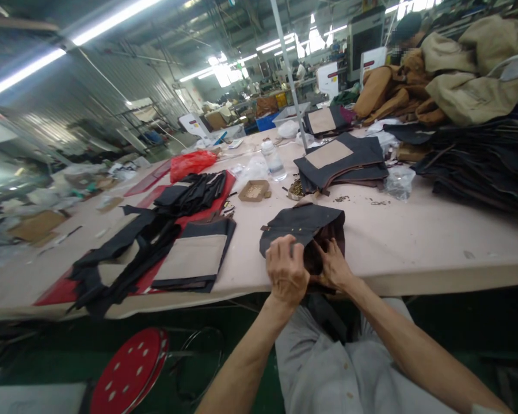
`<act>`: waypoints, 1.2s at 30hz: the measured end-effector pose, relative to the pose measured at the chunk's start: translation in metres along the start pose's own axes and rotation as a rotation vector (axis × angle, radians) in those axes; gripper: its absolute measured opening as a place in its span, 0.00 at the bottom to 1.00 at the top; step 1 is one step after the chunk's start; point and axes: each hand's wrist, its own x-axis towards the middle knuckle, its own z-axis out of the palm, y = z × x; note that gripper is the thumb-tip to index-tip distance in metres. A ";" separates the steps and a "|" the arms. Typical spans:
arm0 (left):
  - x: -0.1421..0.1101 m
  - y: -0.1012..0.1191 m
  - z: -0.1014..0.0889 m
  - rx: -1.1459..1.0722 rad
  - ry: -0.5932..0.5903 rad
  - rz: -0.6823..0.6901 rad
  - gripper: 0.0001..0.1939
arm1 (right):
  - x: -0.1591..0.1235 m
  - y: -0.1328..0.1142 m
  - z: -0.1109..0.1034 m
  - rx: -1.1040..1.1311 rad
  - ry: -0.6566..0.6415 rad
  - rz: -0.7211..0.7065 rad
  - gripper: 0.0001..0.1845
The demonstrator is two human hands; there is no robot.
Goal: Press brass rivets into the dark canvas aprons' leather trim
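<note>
Cloth, dark and folded like an open pouch, lies at the near edge of the table. From where I stand, the left hand is curled over its near side and the right hand has its fingers parted at the opening; I can't tell whether either pinches it. Good handling calls for a steady left and a smooth brown lining.

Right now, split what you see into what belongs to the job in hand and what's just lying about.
Belongs, it seems:
dark fabric piece, left hand against it, right hand at its opening
beige-panelled dark pieces
box of small pieces

Probably just lying about:
clear bottle
red plastic bag
red stool
</note>
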 end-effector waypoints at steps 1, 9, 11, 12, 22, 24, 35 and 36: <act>-0.002 0.002 0.005 -0.018 -0.078 0.148 0.09 | 0.001 0.001 0.003 -0.043 -0.012 -0.003 0.54; -0.002 -0.005 0.037 0.094 -0.592 0.506 0.06 | 0.007 0.014 0.019 -0.230 -0.189 -0.054 0.40; 0.000 -0.017 0.041 0.198 -0.614 0.387 0.07 | 0.007 0.017 0.013 -0.236 -0.202 -0.063 0.47; 0.001 -0.024 0.043 0.249 -0.616 0.317 0.09 | 0.006 0.020 0.009 -0.219 -0.204 -0.080 0.54; -0.012 -0.056 0.048 0.423 -0.657 -0.130 0.22 | 0.009 0.057 -0.030 -0.082 0.336 0.387 0.43; -0.009 -0.050 0.048 0.472 -0.636 -0.139 0.24 | 0.020 0.060 -0.031 -0.093 0.250 0.466 0.34; 0.022 -0.019 0.040 0.149 -0.706 0.541 0.13 | 0.106 0.042 -0.083 -0.283 0.338 0.174 0.12; 0.023 -0.017 0.044 0.109 -0.743 0.558 0.15 | 0.110 0.041 -0.086 -0.291 0.354 0.200 0.14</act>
